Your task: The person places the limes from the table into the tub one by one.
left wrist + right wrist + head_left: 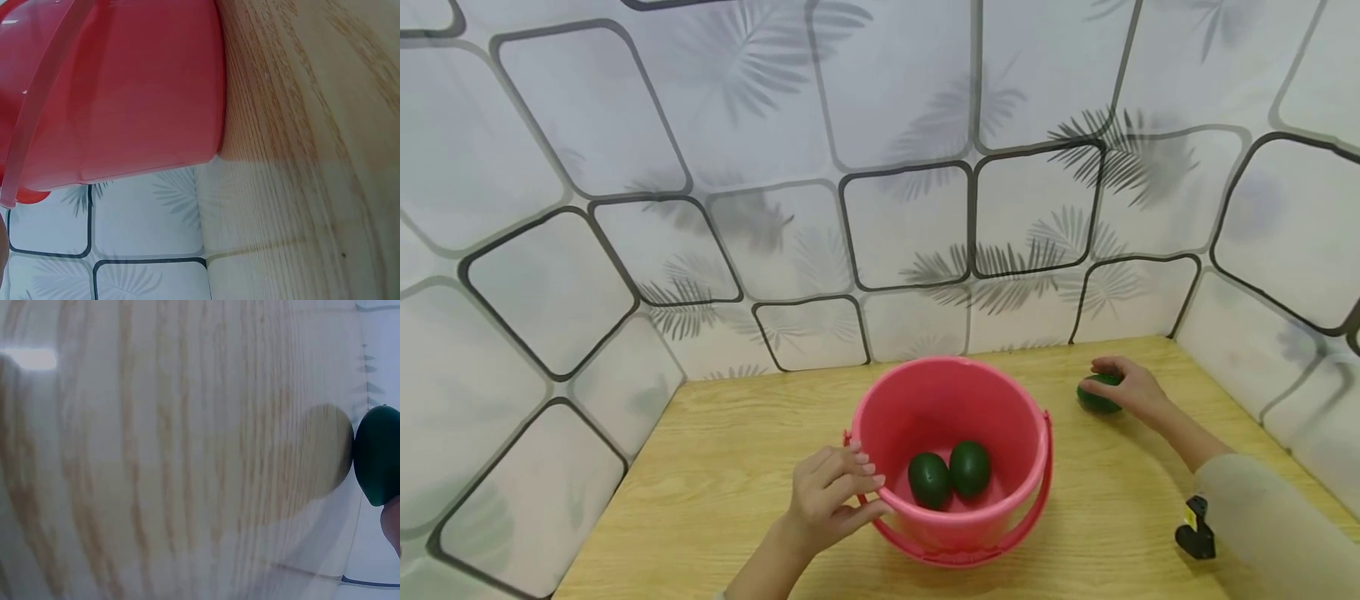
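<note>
A pink bucket [951,523] stands upright on the wooden table, its handle lowered at the near side. Two dark green, smooth, egg-shaped avocados [929,481] lie side by side on its bottom. My left hand [829,497] grips the bucket's left rim, fingers over the edge and thumb lower down. The left wrist view shows the bucket's side wall [144,87]. To the right of the bucket, my right hand [1131,390] holds a third avocado [1097,394], fingers and thumb around it. In the right wrist view that avocado [378,453] appears at the tabletop, a fingertip at its lower end.
The light wooden table [737,450] runs back to a wall covering [917,242] with dark rounded outlines and leaf prints. More of this covering stands at the left and right sides. A black device [1197,529] is at the right sleeve.
</note>
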{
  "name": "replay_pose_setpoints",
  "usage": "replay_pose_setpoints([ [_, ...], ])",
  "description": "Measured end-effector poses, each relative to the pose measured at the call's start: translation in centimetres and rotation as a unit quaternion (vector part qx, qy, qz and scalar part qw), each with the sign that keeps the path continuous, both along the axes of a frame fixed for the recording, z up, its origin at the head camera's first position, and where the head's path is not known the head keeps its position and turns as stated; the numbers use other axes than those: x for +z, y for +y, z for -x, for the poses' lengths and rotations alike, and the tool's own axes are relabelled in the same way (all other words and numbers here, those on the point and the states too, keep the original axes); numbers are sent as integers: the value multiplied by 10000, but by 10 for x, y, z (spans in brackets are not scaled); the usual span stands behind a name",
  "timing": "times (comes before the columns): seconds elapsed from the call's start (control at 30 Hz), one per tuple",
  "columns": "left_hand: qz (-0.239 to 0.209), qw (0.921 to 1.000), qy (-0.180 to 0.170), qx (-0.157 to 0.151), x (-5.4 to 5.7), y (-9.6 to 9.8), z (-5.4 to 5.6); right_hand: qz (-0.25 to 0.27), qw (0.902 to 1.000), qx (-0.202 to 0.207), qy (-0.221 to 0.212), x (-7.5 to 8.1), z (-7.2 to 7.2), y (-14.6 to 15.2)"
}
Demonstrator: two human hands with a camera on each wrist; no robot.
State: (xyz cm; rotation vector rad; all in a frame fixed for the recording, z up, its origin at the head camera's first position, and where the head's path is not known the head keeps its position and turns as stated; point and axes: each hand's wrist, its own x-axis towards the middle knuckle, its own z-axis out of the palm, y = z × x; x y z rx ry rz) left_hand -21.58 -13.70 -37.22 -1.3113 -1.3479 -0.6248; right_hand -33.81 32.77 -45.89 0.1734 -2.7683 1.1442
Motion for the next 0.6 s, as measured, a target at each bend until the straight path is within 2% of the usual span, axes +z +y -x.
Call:
replay_pose_setpoints([
  [0.6, 4, 10000, -45, 33, 0, -1, 1, -102, 9995, -37, -287, -14, -5, 2],
])
